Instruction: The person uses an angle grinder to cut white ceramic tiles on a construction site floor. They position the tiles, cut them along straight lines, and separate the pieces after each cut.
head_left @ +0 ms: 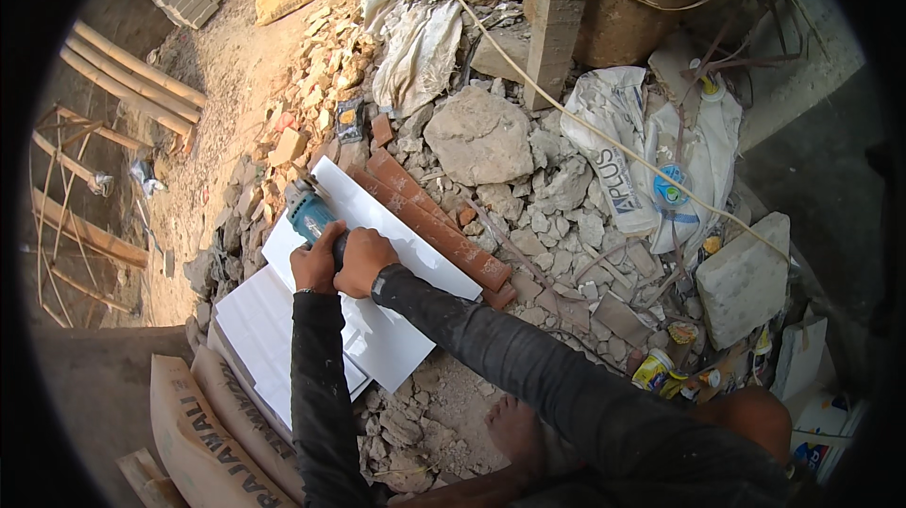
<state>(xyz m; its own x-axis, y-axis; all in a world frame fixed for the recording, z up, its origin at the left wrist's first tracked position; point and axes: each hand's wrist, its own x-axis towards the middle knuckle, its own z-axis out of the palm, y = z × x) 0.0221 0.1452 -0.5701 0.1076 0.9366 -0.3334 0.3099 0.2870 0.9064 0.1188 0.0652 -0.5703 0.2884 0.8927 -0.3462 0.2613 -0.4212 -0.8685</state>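
Observation:
A teal angle grinder (310, 216) lies over the far left part of a glossy white tile (396, 239), its head pointing away from me near the tile's edge. My left hand (316, 262) is closed on the left side of its body. Wrapped round the rear of the grinder is my right hand (366, 262), with a dark band at the wrist. The hands partly hide the tool's body. More white tiles (250, 333) lie in a stack at the near left, beneath the upper tile. Reddish-brown strips (439, 229) lie along the tile's far right side.
Broken concrete and a large chunk (478, 135) spread beyond the tile. Brown paper sacks (212, 432) stand at the near left. A pale cable (538, 88) crosses above the rubble, past a concrete post (559, 22) and white sacks (613, 149). My bare foot (516, 428) rests nearby.

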